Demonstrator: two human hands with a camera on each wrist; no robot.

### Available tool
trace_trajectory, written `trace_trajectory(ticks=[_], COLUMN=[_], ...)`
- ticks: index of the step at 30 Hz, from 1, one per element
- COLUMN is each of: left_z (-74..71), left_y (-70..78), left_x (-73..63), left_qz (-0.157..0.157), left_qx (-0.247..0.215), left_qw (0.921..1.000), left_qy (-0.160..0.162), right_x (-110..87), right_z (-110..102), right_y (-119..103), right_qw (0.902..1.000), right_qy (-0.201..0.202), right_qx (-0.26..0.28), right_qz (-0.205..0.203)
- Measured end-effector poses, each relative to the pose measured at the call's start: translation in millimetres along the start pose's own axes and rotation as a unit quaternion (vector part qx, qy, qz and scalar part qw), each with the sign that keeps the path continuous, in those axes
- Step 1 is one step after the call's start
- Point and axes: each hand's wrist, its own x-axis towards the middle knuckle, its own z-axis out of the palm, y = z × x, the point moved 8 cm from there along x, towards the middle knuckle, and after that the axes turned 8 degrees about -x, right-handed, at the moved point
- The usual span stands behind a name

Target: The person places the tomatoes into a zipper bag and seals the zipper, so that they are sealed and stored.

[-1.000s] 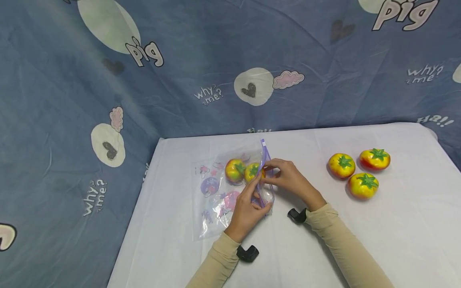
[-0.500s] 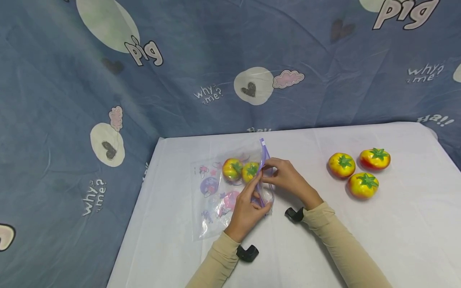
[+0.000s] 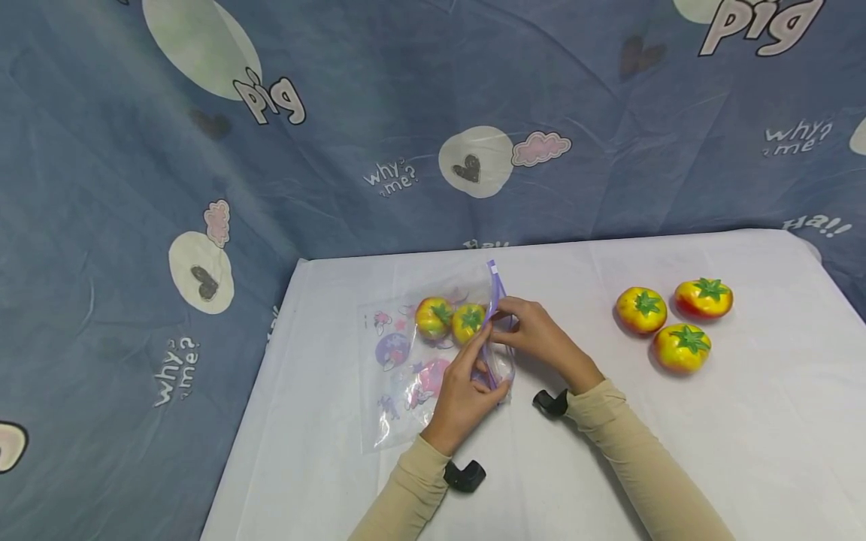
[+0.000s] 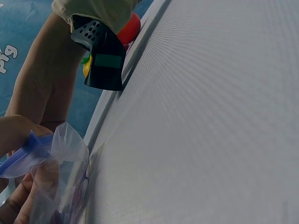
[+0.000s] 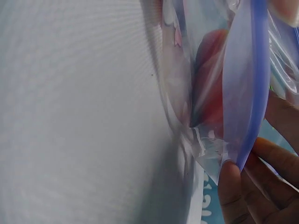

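A clear zip bag [image 3: 395, 387] with pink and purple prints lies on the white-covered table, its purple zip edge [image 3: 497, 285] toward the right. Inside it, near the mouth, are two yellow-and-red tomato-like fruits with green star-shaped leaves, a left one [image 3: 433, 318] and a right one [image 3: 467, 323]. My left hand [image 3: 463, 394] grips the front part of the zip edge. Farther along that edge, my right hand [image 3: 537, 330] pinches the purple strip between thumb and fingers. The right wrist view has the thumb [image 5: 230, 186] against the strip's end, with a red fruit side [image 5: 210, 88] behind the film.
Three more such fruits stand grouped at the right of the table: one at the left [image 3: 640, 310], one at the back [image 3: 704, 298] and one in front [image 3: 682, 349]. A blue printed curtain [image 3: 379, 98] hangs behind and left of the table [image 3: 561, 481].
Both fruits in the bag have slid a little to the left. My right hand and forearm have shifted slightly left, while my left hand has kept its place.
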Motion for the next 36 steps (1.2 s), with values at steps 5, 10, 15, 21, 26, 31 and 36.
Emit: trace_trajectory(ticks=[5,10,15,21,26,31,36], left_z=[-0.1,-0.3,-0.7,-1.3,-1.2,-0.6,-1.1], left_y=[0.1,0.3,0.1,0.4,-0.1,-1.2,-1.7], left_x=[-0.1,-0.3,-0.5,-0.3,-0.3,0.9,1.0], left_qz=[0.004,0.002,-0.004,-0.008,-0.011,-0.015,-0.020], left_qx=[-0.001,-0.002,-0.002,0.000,0.002,-0.001,-0.005], left_qw=[1.0000,1.0000,1.0000,1.0000,0.9999,0.9999,0.9998], left_qy=[0.002,0.002,0.001,0.001,-0.001,-0.004,-0.002], right_x=[-0.9,-3.4,-6.5,-13.5,-19.1,-23.5,-30.8], right_z=[0,0,-2,-10,-19,-28,-37], right_y=[1,3,5,5,5,8,15], right_qw=[1.0000,0.9999,0.9997,0.9997,0.9997,0.9993,0.9983], right_qy=[0.000,-0.004,-0.008,0.006,0.017,0.016,0.027], right_qx=[-0.004,-0.005,-0.010,-0.014,-0.012,-0.013,-0.030], right_qz=[0.002,0.009,0.023,0.016,0.015,0.032,0.043])
